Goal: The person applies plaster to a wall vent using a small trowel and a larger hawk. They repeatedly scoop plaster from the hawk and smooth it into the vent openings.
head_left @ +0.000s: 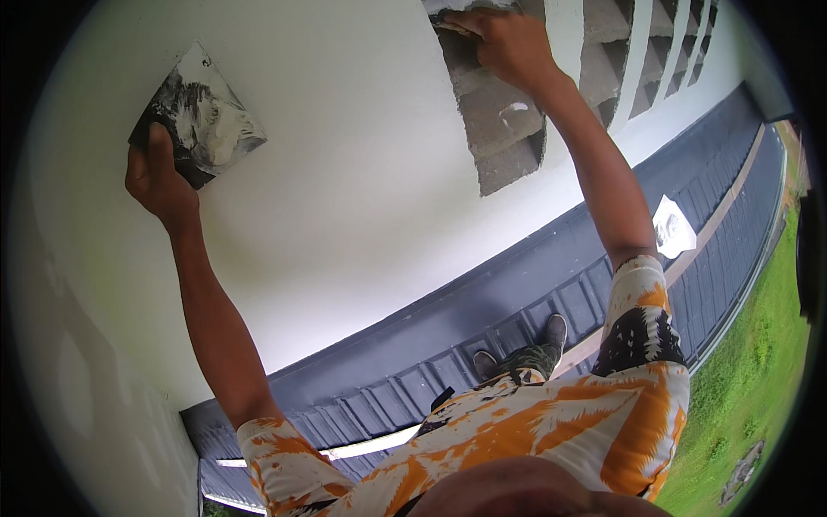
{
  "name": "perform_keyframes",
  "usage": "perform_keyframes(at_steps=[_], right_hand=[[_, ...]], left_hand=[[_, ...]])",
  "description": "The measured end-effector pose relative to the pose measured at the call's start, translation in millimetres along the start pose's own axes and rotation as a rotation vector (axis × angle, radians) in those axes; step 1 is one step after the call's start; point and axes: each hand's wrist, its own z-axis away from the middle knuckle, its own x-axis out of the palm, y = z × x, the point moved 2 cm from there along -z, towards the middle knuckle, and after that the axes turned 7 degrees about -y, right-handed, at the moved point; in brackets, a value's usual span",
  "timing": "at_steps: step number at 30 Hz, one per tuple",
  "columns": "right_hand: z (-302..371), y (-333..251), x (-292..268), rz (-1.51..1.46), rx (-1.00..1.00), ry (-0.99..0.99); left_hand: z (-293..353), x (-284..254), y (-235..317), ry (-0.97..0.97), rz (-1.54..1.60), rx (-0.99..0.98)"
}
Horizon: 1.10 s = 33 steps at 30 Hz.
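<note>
My left hand (164, 185) grips the lower corner of a dark, square plastering board (185, 159), the thumb lying over its face. White putty (211, 116) is smeared across the board, which is held up in front of the white wall (345, 164). Higher up on the right, my right hand (515, 53) is closed at the top of a grey, slatted vent opening (500, 121), its index finger stretched forward. Between its fingers is what looks like a putty knife (450, 15), mostly hidden by the hand and the picture's upper edge.
More grey vent openings (607, 52) run along the wall to the right. Below is a dark ribbed roof (379, 405), where my shoes (556, 329) stand. A white-smeared sheet (674, 227) lies on it by a wooden plank (724, 202). Grass (741, 379) shows past the roof edge.
</note>
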Motion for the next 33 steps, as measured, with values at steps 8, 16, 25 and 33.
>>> perform_keyframes(at_steps=[8, 16, 25, 33], right_hand=[[71.1, -18.6, -3.8, -0.060, -0.030, 0.091], [7.8, 6.6, -4.5, -0.037, 0.163, 0.131], [18.8, 3.6, -15.6, -0.021, 0.189, 0.254], [21.6, 1.6, -9.1, 0.260, 0.270, -0.072]], left_hand=[[2.2, -0.9, 5.1, 0.026, -0.038, -0.012], [-0.1, 7.5, 4.8, -0.001, 0.007, 0.036], [0.8, -0.6, 6.2, -0.023, -0.077, 0.018], [0.6, -11.7, -6.8, -0.061, -0.084, -0.002]])
